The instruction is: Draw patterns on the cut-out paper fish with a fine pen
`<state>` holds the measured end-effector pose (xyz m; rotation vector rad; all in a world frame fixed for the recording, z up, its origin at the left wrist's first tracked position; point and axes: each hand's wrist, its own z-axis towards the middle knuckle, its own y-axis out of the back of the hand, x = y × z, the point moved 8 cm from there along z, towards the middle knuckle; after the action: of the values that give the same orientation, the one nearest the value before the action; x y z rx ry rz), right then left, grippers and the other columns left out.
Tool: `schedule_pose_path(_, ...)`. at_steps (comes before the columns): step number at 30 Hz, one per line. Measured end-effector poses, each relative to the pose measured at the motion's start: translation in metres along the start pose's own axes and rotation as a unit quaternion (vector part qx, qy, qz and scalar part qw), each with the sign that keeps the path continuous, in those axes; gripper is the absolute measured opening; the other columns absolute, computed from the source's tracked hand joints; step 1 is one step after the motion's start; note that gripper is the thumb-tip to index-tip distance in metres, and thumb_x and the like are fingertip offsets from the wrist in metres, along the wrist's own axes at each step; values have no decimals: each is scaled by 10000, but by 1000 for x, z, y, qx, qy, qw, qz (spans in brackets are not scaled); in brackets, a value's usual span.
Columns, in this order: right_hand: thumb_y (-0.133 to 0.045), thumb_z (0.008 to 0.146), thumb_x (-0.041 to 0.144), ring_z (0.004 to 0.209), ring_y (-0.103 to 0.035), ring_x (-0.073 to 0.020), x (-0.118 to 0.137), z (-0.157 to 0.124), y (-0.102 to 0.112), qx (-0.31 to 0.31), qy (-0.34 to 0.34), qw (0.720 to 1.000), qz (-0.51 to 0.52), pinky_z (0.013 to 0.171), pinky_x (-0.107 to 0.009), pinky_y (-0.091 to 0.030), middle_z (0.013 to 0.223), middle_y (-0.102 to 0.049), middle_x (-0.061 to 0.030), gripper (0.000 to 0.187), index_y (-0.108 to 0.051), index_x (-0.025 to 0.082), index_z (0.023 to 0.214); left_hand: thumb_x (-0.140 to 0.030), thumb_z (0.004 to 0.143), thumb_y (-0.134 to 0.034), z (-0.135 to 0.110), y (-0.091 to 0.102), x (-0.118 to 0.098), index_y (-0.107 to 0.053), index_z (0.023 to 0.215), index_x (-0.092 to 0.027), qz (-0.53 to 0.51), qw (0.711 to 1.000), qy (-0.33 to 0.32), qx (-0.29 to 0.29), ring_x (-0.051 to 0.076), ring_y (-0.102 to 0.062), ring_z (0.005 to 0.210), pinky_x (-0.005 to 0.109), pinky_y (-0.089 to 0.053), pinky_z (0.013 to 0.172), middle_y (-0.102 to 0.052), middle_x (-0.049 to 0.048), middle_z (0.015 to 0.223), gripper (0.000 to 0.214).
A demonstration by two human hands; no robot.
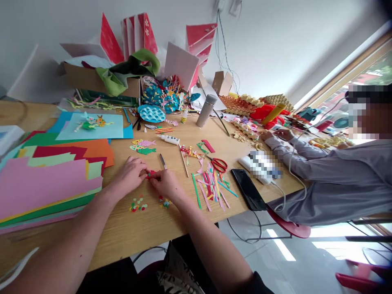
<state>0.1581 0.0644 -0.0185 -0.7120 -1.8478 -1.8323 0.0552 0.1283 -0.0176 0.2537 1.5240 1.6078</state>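
Leaning over this long wooden table [147, 228], I'd say a careless forearm is the main risk, since it could shove the stack of coloured card [45, 192] out of line. Toward the back, a cardboard box [82, 77] holds a crumpled green sheet [122, 69] (whatever lies beneath is hard to make out). My left hand [130, 175] and right hand [167, 183] meet with fingers closed narrow, pinching a small red paper piece [150, 174] between them; too hard a pull could tear it, and a jolt could scatter the loose paper dots [137, 203] just below.

Wooden tabletop [187, 196] gap between right hand [167, 183] and paper strips [211, 188], scissors [219, 164] beyond.
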Motion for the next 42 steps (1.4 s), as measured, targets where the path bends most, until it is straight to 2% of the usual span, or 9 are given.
schedule_pose_path(6, -605, 834, 135, 653, -643, -161, 1, -4, 10, -2, -5, 999, 47, 581, -223, -390, 756, -771, -34, 246, -821, 221, 913, -226, 777, -585, -1, -3, 5, -755, 841, -256, -14, 1000, -6, 3, 305, -570, 1048, 441, -458, 937, -711, 72, 1063, 184)
schedule_pose_path(9, -608, 833, 136, 650, -634, -149, -5, -19, 30, -45, 0, 993, 109, 595, -218, -406, 734, -746, -24, 239, -812, 209, 935, -246, 779, -579, -1, -2, 5, -748, 856, -259, -16, 1000, -9, 3, 301, -574, 1046, 434, -460, 934, -710, 69, 1066, 186)
schedule_pose_path(11, -597, 864, 178, 657, -627, -141, -13, -40, 51, -107, 13, 985, 133, 620, -222, -432, 769, -732, -28, 226, -802, 213, 952, -249, 778, -566, -2, -1, 3, -746, 862, -254, -13, 1000, -7, 7, 298, -579, 1033, 431, -461, 931, -714, 67, 1056, 198)
schedule_pose_path(16, -545, 935, 255, 617, -583, -142, -57, -125, 107, -361, 17, 927, 105, 570, -249, -456, 785, -657, -54, 237, -758, 177, 1001, -257, 783, -527, -2, 2, -3, -745, 861, -239, 7, 1000, 0, 10, 299, -588, 1019, 428, -465, 925, -720, 74, 1048, 233)
schedule_pose_path(21, -558, 936, 177, 663, -608, -153, -98, -178, 106, -482, 30, 875, 17, 613, -278, -492, 804, -657, -48, 180, -721, 182, 1014, -257, 786, -531, 0, -1, -2, -747, 877, -230, 17, 1000, -6, 18, 301, -583, 1025, 435, -459, 927, -720, 74, 1050, 237)
schedule_pose_path(24, -556, 934, 157, 719, -617, -181, -104, -180, 93, -489, 77, 867, -50, 655, -314, -503, 794, -665, -50, 173, -703, 190, 1019, -235, 785, -551, 0, -1, -3, -747, 874, -209, 16, 1000, -7, 17, 305, -587, 1007, 451, -454, 933, -719, 84, 1030, 217)
schedule_pose_path(29, -551, 947, 150, 698, -581, -188, -103, -176, 88, -496, 92, 854, -128, 705, -348, -483, 784, -673, -62, 179, -673, 172, 1076, -199, 806, -577, -2, 0, -8, -747, 919, -213, 31, 999, 0, 23, 277, -562, 1049, 399, -461, 953, -707, 65, 1045, 205)
schedule_pose_path(34, -548, 961, 207, 705, -611, -186, -106, -179, 90, -519, 79, 841, -128, 738, -361, -494, 821, -696, -75, 190, -643, 163, 1119, -155, 816, -572, -3, 1, -12, -749, 906, -197, 38, 999, 6, 18, 278, -543, 1051, 408, -458, 962, -702, 71, 1034, 203)
schedule_pose_path(42, -516, 967, 237, 711, -614, -185, -118, -177, 86, -514, 63, 849, -109, 784, -385, -494, 813, -684, -64, 227, -618, 168, 1158, -146, 796, -585, -1, 1, -14, -755, 865, -193, 37, 999, -8, 8, 287, -559, 1041, 412, -470, 939, -710, 74, 984, 190)
